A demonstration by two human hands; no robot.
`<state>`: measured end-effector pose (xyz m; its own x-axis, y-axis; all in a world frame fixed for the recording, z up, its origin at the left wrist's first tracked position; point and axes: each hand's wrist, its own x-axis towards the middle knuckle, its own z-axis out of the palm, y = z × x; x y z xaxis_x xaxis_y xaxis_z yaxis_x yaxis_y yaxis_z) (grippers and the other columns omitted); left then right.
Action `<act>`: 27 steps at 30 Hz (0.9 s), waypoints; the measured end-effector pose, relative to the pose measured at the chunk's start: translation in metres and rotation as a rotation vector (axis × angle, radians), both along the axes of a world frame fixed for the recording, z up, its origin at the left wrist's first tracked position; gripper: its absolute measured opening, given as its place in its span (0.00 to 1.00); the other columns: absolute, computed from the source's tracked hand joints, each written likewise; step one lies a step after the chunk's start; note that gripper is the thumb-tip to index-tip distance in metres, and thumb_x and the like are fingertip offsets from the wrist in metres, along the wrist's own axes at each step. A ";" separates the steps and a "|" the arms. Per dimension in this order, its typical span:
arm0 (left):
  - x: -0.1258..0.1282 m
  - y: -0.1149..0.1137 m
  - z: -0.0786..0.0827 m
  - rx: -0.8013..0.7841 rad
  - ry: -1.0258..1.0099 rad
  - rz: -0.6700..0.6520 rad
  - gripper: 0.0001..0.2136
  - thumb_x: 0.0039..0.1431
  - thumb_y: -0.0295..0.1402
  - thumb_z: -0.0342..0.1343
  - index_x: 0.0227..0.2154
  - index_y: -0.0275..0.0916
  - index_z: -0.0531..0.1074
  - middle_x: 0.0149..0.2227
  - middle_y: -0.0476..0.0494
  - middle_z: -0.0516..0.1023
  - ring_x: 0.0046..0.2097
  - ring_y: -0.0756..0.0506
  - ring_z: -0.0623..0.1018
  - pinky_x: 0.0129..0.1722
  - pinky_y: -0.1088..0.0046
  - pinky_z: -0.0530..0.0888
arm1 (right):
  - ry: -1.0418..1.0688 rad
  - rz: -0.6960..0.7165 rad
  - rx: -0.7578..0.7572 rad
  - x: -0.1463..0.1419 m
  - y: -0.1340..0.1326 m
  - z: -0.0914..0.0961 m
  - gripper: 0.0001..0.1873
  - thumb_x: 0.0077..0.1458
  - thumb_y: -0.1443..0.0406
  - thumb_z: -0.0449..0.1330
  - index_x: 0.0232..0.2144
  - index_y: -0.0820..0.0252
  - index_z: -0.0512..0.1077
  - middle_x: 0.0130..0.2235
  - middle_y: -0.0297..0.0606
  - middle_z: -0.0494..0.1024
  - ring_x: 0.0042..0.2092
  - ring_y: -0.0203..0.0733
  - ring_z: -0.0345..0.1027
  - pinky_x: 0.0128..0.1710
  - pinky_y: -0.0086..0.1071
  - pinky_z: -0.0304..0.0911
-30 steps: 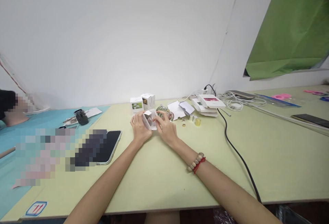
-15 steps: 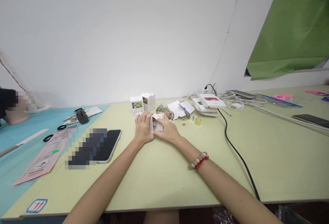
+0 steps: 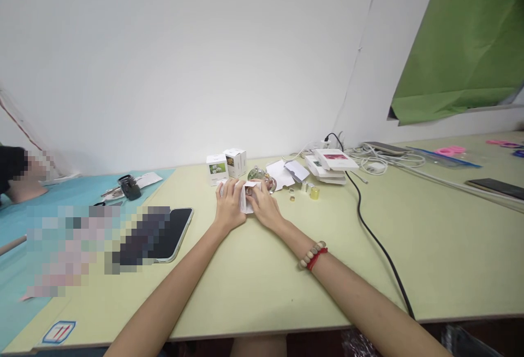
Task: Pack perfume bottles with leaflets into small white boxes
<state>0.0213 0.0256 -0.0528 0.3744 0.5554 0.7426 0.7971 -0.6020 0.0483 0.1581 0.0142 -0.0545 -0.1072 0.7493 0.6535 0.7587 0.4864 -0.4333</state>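
Observation:
My left hand (image 3: 230, 204) is wrapped round a small white cardboard box (image 3: 249, 207) lying on its side above the table. The box's open end faces right. My right hand (image 3: 264, 205) grips that open end, with its thumb at the opening and its fingers along the far side. What lies inside is mostly hidden by the fingers. Just behind my hands stand round clear glass pieces with coloured contents (image 3: 256, 173). Two white boxes with flower pictures, one in front (image 3: 217, 169) and one behind (image 3: 235, 162), stand upright behind my left hand.
Flattened white boxes (image 3: 333, 159), white paper pieces (image 3: 296, 171) and small gold and yellow caps (image 3: 314, 192) lie to the right. A black cable (image 3: 370, 230) crosses the table. A phone (image 3: 178, 231) and a dark jar (image 3: 129, 186) are on the left. At far left is a person (image 3: 24, 174).
My right hand has shifted slightly, its thumb and fingers closing in on the box's open end. My left hand keeps its hold. The view has moved a little.

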 end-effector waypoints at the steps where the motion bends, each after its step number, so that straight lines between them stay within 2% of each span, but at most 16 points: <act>1: 0.000 0.000 0.000 -0.001 -0.003 0.010 0.28 0.44 0.26 0.50 0.52 0.39 0.56 0.54 0.39 0.63 0.59 0.41 0.58 0.59 0.59 0.45 | 0.012 0.002 0.002 -0.001 0.000 0.000 0.15 0.58 0.64 0.47 0.47 0.56 0.61 0.51 0.42 0.61 0.46 0.43 0.63 0.38 0.34 0.64; 4: -0.001 0.003 -0.002 -0.013 -0.026 0.065 0.27 0.45 0.26 0.50 0.52 0.39 0.56 0.55 0.39 0.62 0.60 0.41 0.56 0.59 0.59 0.47 | 0.069 0.021 0.006 -0.002 0.001 -0.001 0.15 0.58 0.63 0.45 0.47 0.57 0.60 0.49 0.42 0.63 0.47 0.43 0.62 0.39 0.35 0.64; 9: -0.004 0.007 -0.005 -0.048 -0.082 0.197 0.28 0.46 0.24 0.49 0.54 0.40 0.55 0.56 0.39 0.60 0.62 0.40 0.51 0.59 0.58 0.48 | 0.202 0.101 0.040 -0.001 0.007 -0.007 0.15 0.59 0.62 0.43 0.48 0.57 0.59 0.51 0.43 0.62 0.53 0.43 0.57 0.48 0.37 0.59; 12: -0.005 0.009 -0.007 -0.063 -0.095 0.246 0.29 0.46 0.24 0.49 0.54 0.41 0.54 0.57 0.40 0.58 0.63 0.40 0.49 0.59 0.58 0.48 | 0.310 0.134 0.008 -0.001 0.010 -0.010 0.16 0.59 0.60 0.43 0.48 0.57 0.58 0.49 0.43 0.65 0.49 0.43 0.61 0.48 0.39 0.59; 16: -0.011 0.013 -0.007 -0.087 -0.126 0.283 0.30 0.45 0.23 0.49 0.54 0.41 0.55 0.58 0.39 0.57 0.63 0.39 0.48 0.58 0.56 0.50 | 0.432 0.154 -0.074 -0.001 0.011 -0.011 0.16 0.59 0.60 0.42 0.48 0.58 0.55 0.43 0.42 0.69 0.42 0.42 0.65 0.42 0.38 0.62; 22: -0.025 0.019 -0.010 -0.057 -0.248 0.299 0.35 0.40 0.18 0.48 0.55 0.41 0.53 0.59 0.36 0.55 0.64 0.37 0.45 0.57 0.49 0.49 | 0.396 0.102 -0.094 0.002 0.013 -0.013 0.16 0.58 0.61 0.42 0.47 0.60 0.57 0.33 0.38 0.70 0.35 0.42 0.66 0.39 0.38 0.62; 25: -0.027 0.022 -0.011 -0.050 -0.294 0.275 0.37 0.41 0.16 0.47 0.57 0.42 0.49 0.61 0.35 0.50 0.64 0.37 0.45 0.57 0.49 0.50 | 0.375 0.073 -0.081 0.002 0.011 -0.012 0.18 0.58 0.61 0.42 0.49 0.58 0.57 0.35 0.38 0.72 0.36 0.42 0.67 0.40 0.38 0.62; 27: -0.027 0.023 -0.011 -0.061 -0.331 0.262 0.36 0.42 0.16 0.45 0.58 0.42 0.48 0.61 0.36 0.51 0.63 0.39 0.49 0.57 0.51 0.52 | 0.356 0.034 -0.073 0.002 0.008 -0.010 0.19 0.58 0.61 0.43 0.51 0.56 0.57 0.38 0.38 0.73 0.39 0.43 0.68 0.41 0.38 0.61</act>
